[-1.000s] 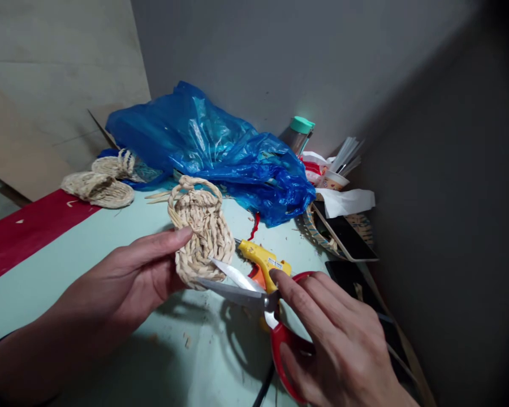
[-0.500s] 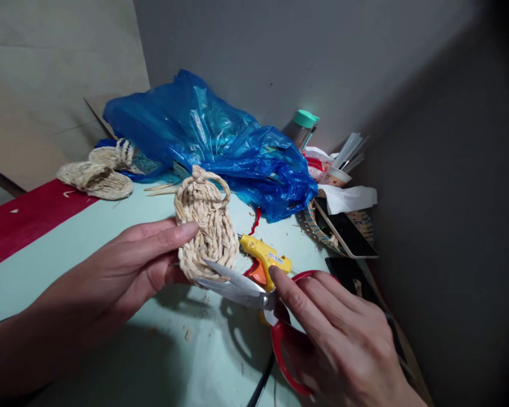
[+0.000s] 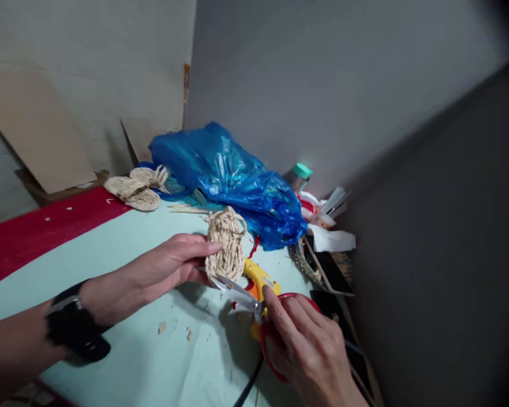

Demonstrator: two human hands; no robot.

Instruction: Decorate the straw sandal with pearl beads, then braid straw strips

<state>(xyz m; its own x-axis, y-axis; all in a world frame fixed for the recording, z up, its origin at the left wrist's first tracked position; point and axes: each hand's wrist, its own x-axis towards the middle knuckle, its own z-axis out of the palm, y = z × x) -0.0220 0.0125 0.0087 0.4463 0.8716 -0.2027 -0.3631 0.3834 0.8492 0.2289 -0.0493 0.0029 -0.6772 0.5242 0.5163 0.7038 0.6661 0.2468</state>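
My left hand (image 3: 180,260) grips a small oval braided straw piece (image 3: 228,254) by its left side, thumb on top. The piece has thick plaited rows and a loop at its upper right. My right hand (image 3: 307,339) is closed around the red handles of a pair of scissors (image 3: 240,295). Their metal blades point left and lie at the bottom edge of the straw piece; whether they bite into a strand I cannot tell. Behind the scissors a yellow glue gun (image 3: 261,275) with an orange trigger lies on the table, partly hidden by my right hand.
A blue plastic bag (image 3: 233,172) lies along the back wall. Straw slippers (image 3: 136,193) rest at the left back. On the right are a basket (image 3: 300,259) with a phone (image 3: 331,268), a white paper and a green-capped bottle (image 3: 302,170). Straw scraps (image 3: 162,327) dot the pale table.
My view has drawn back and shifted, so both hands and the straw piece look smaller and my left wrist's black watch shows. The scissor blades look closer together.
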